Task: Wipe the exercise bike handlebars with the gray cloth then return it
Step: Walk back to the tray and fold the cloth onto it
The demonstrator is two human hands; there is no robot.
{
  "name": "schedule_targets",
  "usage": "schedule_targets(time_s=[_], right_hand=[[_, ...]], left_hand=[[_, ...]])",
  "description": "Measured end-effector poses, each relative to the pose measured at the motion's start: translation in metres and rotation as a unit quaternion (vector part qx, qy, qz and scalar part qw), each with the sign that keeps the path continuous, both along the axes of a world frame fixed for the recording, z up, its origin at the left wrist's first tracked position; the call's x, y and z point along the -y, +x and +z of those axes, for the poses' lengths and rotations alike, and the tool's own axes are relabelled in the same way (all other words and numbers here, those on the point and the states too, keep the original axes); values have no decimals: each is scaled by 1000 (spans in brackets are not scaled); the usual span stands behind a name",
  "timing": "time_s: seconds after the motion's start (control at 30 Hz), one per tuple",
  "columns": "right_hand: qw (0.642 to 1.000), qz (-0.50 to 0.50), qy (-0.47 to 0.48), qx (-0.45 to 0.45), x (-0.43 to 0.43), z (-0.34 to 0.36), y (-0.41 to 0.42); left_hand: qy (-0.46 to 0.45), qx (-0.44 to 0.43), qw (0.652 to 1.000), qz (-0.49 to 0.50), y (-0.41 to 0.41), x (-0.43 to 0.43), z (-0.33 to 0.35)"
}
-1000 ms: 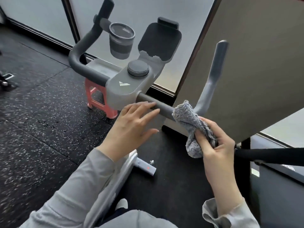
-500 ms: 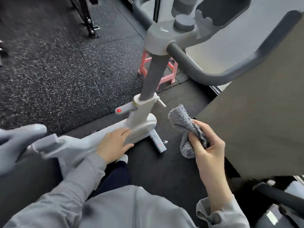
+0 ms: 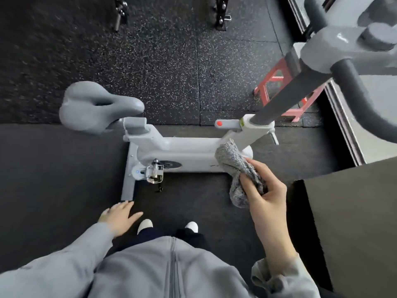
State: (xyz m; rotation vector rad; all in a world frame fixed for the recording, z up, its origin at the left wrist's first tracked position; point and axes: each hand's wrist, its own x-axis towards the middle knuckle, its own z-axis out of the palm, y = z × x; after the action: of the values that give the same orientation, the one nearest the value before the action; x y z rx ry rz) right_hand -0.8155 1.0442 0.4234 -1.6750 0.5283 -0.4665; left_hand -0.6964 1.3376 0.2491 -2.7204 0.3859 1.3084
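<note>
saddle (image 3: 94, 106) far left, frame (image 3: 182, 151) running right from it, pedal (image 3: 154, 172) just below the frame. my left hand (image 3: 120, 217) hangs low near my shoes (image 3: 145, 225), fingers spread, holding nothing, touching nothing that i can tell.

moving right: cloth (image 3: 237, 168) bunched in my right hand (image 3: 266, 196), thumb and fingers pinched shut around its middle, one loose end up in front of the frame, the other hanging below the fist. cannot tell whether the upper end touches the frame.

far right, up high: handlebars (image 3: 361, 97) and stem (image 3: 277, 97), well apart from the cloth. red stool (image 3: 277, 82) behind the stem. dark slab (image 3: 352, 229) fills the lower right corner.

judgement: wiping looks finished, this is the carry-back. the cloth's home is not in view. to do it well: keep the pinch firm so the ends don't snag the pedal or the knob (image 3: 219, 123), look for the resting spot first, then lay the cloth down rather than drop it.
</note>
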Motion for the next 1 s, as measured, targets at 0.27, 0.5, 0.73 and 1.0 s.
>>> schedule_targets(time_s=[0.27, 0.5, 0.73, 1.0], right_hand=[[996, 86, -19, -16, -69, -4, 56], [988, 148, -23, -39, -193, -4, 108], [972, 226, -51, -42, -323, -4, 150], [962, 260, -76, -31, -388, -6, 194]], left_hand=[[-45, -11, 995, 86, -11, -65, -4], [-70, -19, 984, 161, 6, -178, -13], [-67, -10, 967, 245, 20, -300, -16], [-60, -12, 954, 292, 28, -375, -16]])
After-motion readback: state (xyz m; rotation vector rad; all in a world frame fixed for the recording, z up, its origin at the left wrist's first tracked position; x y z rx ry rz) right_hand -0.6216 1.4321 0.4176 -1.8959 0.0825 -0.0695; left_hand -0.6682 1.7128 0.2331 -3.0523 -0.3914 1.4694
